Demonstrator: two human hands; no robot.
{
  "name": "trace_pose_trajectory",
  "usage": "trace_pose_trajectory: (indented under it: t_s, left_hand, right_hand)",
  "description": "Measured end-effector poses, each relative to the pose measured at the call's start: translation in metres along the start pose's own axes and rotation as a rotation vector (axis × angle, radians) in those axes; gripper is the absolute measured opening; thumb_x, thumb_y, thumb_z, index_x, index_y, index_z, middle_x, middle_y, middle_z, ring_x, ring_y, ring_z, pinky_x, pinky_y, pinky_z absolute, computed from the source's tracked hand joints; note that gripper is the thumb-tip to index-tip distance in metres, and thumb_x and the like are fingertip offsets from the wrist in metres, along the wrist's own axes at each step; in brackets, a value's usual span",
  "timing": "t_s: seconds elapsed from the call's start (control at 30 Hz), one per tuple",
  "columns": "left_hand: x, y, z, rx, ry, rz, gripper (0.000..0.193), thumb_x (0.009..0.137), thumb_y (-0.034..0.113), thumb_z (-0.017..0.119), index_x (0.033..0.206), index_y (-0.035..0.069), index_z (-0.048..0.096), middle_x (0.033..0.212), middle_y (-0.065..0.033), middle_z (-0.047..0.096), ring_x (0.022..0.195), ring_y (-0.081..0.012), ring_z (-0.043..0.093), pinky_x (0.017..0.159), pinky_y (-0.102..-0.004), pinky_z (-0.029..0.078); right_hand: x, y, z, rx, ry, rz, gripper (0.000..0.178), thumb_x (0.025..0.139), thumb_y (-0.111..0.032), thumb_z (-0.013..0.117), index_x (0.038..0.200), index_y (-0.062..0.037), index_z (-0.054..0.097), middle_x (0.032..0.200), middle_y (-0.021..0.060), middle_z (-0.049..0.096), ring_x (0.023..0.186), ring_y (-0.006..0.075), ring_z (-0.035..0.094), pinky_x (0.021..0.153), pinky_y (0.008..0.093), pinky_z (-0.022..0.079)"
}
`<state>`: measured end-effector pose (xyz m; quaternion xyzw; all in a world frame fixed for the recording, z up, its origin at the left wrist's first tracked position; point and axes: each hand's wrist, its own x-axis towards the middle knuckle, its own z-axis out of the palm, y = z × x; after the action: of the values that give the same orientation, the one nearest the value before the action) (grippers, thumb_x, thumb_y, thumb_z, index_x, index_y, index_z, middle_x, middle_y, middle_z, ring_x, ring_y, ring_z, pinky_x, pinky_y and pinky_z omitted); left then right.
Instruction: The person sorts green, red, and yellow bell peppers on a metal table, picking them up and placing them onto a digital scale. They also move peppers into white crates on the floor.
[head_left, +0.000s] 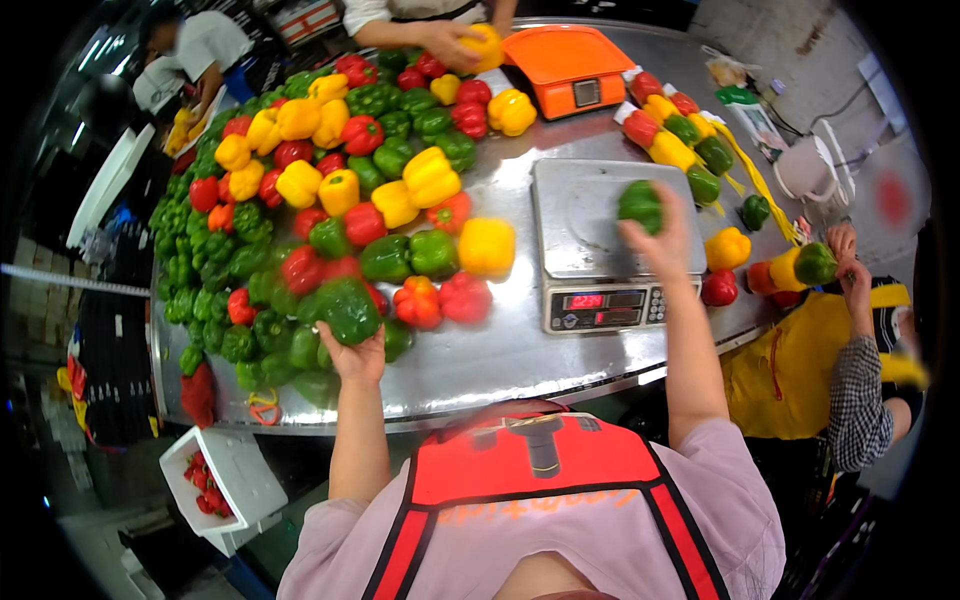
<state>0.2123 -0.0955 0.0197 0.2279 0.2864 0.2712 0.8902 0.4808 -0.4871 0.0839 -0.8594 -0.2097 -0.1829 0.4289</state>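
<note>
Weighing in progress — most peppers not yet weighed.
R hand [662, 238] gripped one green pepper [640, 204] over the scale [590, 200], arm stretched fwd; L hand [352, 352] closed on a large green pepper [343, 306] at the pile's [300, 180] near edge, forearm straight — table [500, 350] loaded w/ unsorted stock.

Both arms outstretched, left hand [352, 357] and right hand [660, 240] closed in grip.
</note>
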Motion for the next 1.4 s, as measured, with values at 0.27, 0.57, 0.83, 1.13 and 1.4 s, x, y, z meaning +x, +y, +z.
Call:
trace_pose_trajectory:
  t_s: [0.27, 0.57, 0.83, 1.13, 1.4]
  left_hand:
    - [0.000, -0.002, -0.003, 0.033, 0.007, -0.023, 0.066, 0.081, 0.069, 0.053, 0.127, 0.021, 0.053, 0.121, 0.0020, 0.060, 0.105, -0.0191, 0.059, 0.083, -0.0366, 0.050]
    - [0.001, -0.001, -0.003, 0.068, -0.020, -0.005, 0.070, 0.083, 0.069, 0.050, 0.131, 0.018, 0.050, 0.126, -0.0007, 0.057, 0.110, -0.0208, 0.058, 0.091, -0.0376, 0.048]
    - [-0.005, -0.001, 0.006, 0.075, -0.051, -0.001, 0.071, 0.085, 0.069, 0.045, 0.133, 0.016, 0.048, 0.127, -0.0023, 0.057, 0.113, -0.0226, 0.057, 0.091, -0.0367, 0.048]
    - [-0.028, 0.023, -0.010, -0.126, 0.014, -0.045, 0.070, 0.079, 0.067, 0.057, 0.128, 0.017, 0.053, 0.124, -0.0039, 0.058, 0.110, -0.0241, 0.056, 0.092, -0.0405, 0.050]
    - [-0.043, 0.041, -0.043, -0.066, -0.090, -0.113, 0.083, 0.075, 0.068, 0.063, 0.136, 0.015, 0.045, 0.131, -0.0085, 0.053, 0.117, -0.0327, 0.053, 0.098, -0.0465, 0.047]
  right_hand:
    - [-0.125, 0.179, -0.170, -0.832, 0.675, 0.637, 0.077, 0.068, -0.048, 0.077, 0.133, -0.0167, 0.049, 0.132, 0.0171, 0.050, 0.120, 0.0367, 0.046, 0.100, 0.0458, 0.038]
    - [-0.116, 0.229, -0.154, -0.867, 0.491, 0.593, 0.073, 0.081, -0.045, 0.070, 0.137, -0.0077, 0.043, 0.139, 0.0212, 0.041, 0.126, 0.0361, 0.043, 0.105, 0.0434, 0.035]
    - [-0.096, -0.042, 0.050, -0.010, -0.029, -0.140, 0.054, 0.077, -0.016, 0.072, 0.127, -0.0030, 0.053, 0.130, 0.0150, 0.054, 0.120, 0.0304, 0.050, 0.102, 0.0405, 0.039]
    - [-0.113, -0.127, 0.165, -0.011, -0.490, -0.317, 0.064, 0.073, -0.030, 0.076, 0.128, -0.0086, 0.051, 0.120, 0.0144, 0.058, 0.120, 0.0330, 0.049, 0.103, 0.0456, 0.035]
    - [-0.105, -0.165, 0.206, -0.139, -0.530, -0.365, 0.077, 0.063, -0.043, 0.079, 0.127, -0.0078, 0.052, 0.108, 0.0109, 0.060, 0.103, 0.0283, 0.054, 0.093, 0.0448, 0.036]
